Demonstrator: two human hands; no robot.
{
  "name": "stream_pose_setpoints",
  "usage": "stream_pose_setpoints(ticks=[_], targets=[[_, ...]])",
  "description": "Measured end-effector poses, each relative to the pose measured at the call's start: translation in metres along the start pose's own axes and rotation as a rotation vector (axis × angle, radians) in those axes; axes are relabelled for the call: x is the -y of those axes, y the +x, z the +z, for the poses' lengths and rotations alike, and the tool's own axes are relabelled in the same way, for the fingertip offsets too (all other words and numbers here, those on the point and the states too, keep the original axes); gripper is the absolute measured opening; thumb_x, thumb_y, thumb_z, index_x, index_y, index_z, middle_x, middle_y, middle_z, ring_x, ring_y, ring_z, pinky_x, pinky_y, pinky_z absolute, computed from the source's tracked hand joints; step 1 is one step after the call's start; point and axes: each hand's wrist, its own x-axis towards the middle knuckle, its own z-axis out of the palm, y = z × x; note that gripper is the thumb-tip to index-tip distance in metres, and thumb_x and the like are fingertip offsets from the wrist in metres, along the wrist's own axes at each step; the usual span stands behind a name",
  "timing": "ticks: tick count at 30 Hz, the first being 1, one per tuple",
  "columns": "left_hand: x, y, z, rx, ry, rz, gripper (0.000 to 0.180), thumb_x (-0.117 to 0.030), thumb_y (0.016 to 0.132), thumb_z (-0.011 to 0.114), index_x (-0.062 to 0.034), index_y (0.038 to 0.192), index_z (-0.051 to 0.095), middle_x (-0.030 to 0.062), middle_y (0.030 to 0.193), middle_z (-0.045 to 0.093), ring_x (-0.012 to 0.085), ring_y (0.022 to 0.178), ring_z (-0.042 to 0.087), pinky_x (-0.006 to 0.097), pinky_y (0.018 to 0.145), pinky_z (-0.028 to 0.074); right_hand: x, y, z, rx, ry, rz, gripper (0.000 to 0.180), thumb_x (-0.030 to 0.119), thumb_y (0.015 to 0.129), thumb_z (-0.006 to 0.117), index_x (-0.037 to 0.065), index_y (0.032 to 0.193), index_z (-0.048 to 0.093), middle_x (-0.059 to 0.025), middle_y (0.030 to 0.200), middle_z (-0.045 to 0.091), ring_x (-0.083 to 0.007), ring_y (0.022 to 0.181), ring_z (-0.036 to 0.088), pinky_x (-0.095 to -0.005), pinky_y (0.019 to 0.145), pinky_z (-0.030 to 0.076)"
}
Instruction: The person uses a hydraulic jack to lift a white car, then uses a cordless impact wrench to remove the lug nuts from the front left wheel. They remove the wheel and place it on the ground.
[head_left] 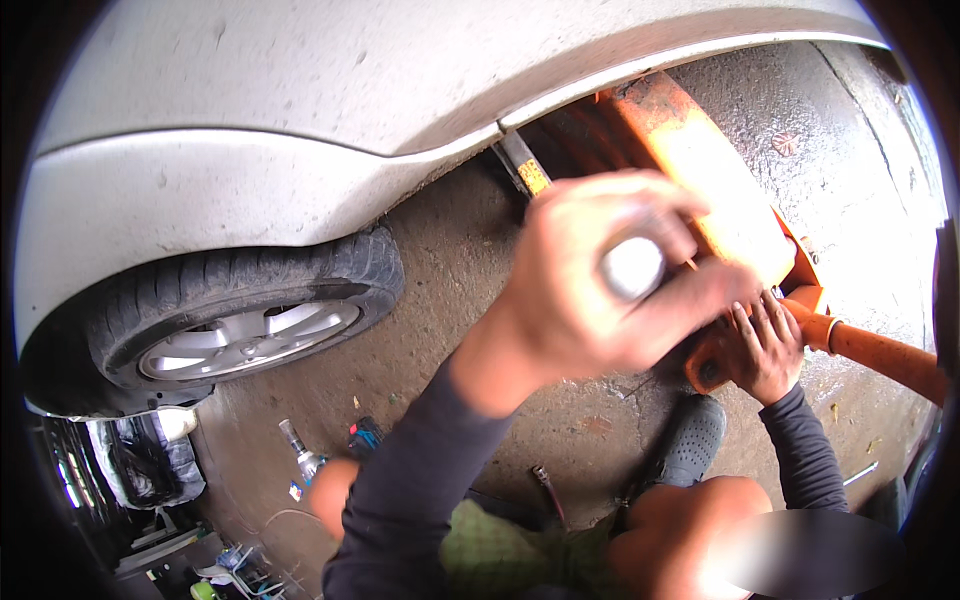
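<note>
My left hand (590, 290) is raised close to the camera, fist closed around a silver metal bar (632, 268) seen end-on. Beyond it an orange floor jack (700, 170) reaches under the sill of a silver car (300, 110). My right hand (765, 345) lies lower on the jack's rear end, fingers spread over the orange metal beside the socket of the orange handle tube (880, 355), which runs off to the right. What the bar's far end meets is hidden by my fist.
The car's tyre with a silver alloy wheel (240, 335) sits at left on the stained concrete floor (450, 260). A small bottle (300, 455) and a blue object (365, 435) lie near my knee. My grey shoe (695, 440) stands under the jack's rear.
</note>
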Motion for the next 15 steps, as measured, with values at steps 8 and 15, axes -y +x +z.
stream_pose_setpoints(ticks=[8,15], targets=[[0.113,0.081,0.142,-0.017,0.621,0.113,0.072,-0.052,0.088,0.058,0.0121,0.120,0.058,0.0324,0.151,0.025,0.0447,0.144,0.018,0.053,0.118,0.017,0.002,0.010,-0.006,-0.049,0.100,-0.019,0.045,0.021,0.077,0.070,0.003,0.117,0.062,-0.0219,0.130,0.057,-0.0363,0.119,0.057,-0.0446,0.095,0.046],[0.142,0.080,0.182,0.233,0.789,-0.139,0.058,-0.049,0.089,0.058,0.0052,0.104,0.070,0.0278,0.145,0.038,0.0437,0.144,0.016,0.054,0.119,0.009,0.001,0.004,-0.009,-0.078,0.146,-0.010,0.040,0.021,0.074,0.070,0.005,0.110,0.065,-0.0147,0.123,0.061,-0.0325,0.115,0.058,-0.0428,0.092,0.045]])
